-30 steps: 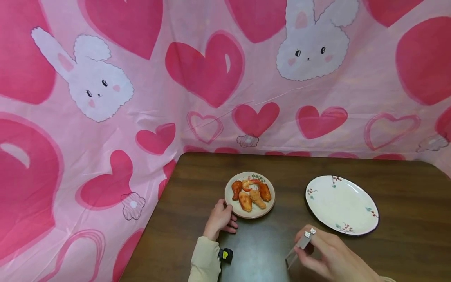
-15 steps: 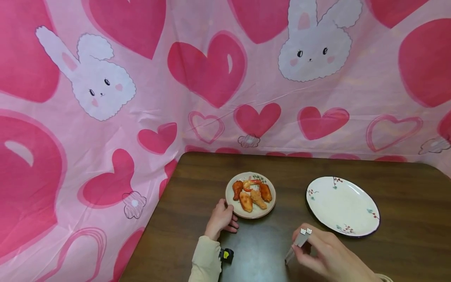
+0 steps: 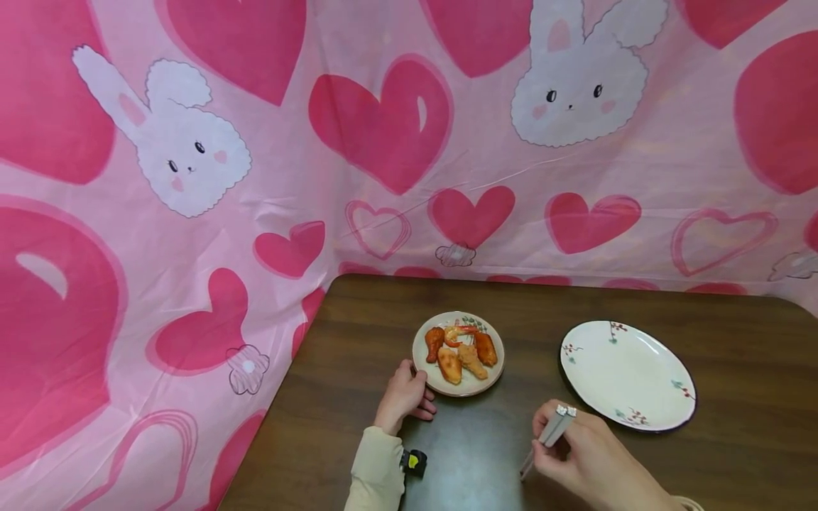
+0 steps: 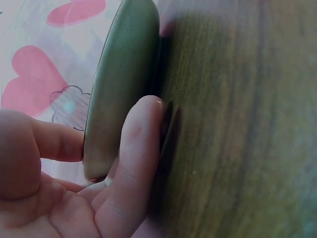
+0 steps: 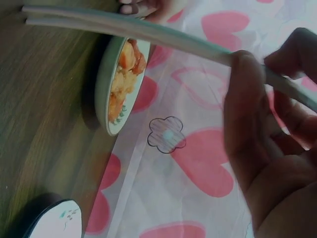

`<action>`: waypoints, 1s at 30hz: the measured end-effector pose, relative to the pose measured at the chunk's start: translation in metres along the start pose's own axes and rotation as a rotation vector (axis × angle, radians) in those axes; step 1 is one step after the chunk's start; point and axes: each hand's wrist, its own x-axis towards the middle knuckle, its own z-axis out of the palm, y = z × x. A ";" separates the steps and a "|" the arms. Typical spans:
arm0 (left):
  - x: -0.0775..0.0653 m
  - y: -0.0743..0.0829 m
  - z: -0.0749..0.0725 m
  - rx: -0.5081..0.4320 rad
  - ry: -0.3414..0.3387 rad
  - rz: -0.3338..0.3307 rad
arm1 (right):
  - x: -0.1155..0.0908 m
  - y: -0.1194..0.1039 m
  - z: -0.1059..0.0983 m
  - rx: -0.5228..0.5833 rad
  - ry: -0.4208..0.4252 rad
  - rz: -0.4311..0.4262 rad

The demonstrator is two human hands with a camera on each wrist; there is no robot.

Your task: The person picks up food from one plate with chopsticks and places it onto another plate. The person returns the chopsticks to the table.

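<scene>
On the table's left part sits a small round plate (image 3: 465, 389), its green underside (image 4: 121, 84) large in the left wrist view. My left hand (image 3: 405, 397) grips its near-left rim, thumb at the edge and a finger (image 4: 141, 134) below. The plate bears several pieces of food: a drumstick (image 3: 434, 342), a shrimp (image 3: 457, 334), a wing (image 3: 486, 348), a breaded piece (image 3: 473, 362) and a browned piece (image 3: 450, 365). My right hand (image 3: 584, 454) holds a pair of chopsticks (image 3: 554, 427) at the front. Their tips (image 5: 27, 15) lie close together with nothing between them.
A larger oval white plate (image 3: 629, 376) with a dark rim and small flower sprigs lies at the right, just beyond my right hand. The brown wooden table (image 3: 358, 319) ends at a pink cloth (image 3: 390, 241) with hearts and rabbits, behind and left.
The chopsticks' tips were apart a second ago and have come together. My left hand stays at the small plate's rim. The whole head view has shifted slightly.
</scene>
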 end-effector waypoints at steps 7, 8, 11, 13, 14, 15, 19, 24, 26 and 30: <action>0.000 0.000 0.000 0.011 0.002 0.007 | 0.002 -0.003 0.002 -0.007 -0.070 0.078; 0.000 0.000 0.001 0.012 0.001 0.010 | 0.002 -0.003 0.002 -0.007 -0.082 0.085; 0.001 0.000 0.001 0.016 0.006 0.013 | 0.003 -0.002 0.002 -0.023 -0.097 0.087; 0.001 0.000 0.002 0.020 0.010 0.013 | 0.004 -0.003 0.001 -0.030 -0.108 0.100; 0.001 0.000 0.002 0.020 0.011 0.015 | 0.005 -0.003 0.001 -0.033 -0.105 0.105; 0.000 0.000 0.002 0.021 0.012 0.016 | 0.006 -0.004 0.000 -0.037 -0.095 0.106; 0.000 0.000 0.002 0.018 0.008 0.024 | 0.013 -0.006 -0.004 0.020 -0.023 0.152; 0.001 0.000 0.002 0.010 0.007 0.027 | 0.024 0.000 -0.007 0.071 0.114 0.210; 0.001 0.000 0.002 0.009 0.008 0.026 | 0.027 0.006 -0.003 0.059 0.176 0.234; 0.001 -0.002 0.002 0.004 0.009 0.027 | 0.029 0.020 0.013 0.071 0.267 0.309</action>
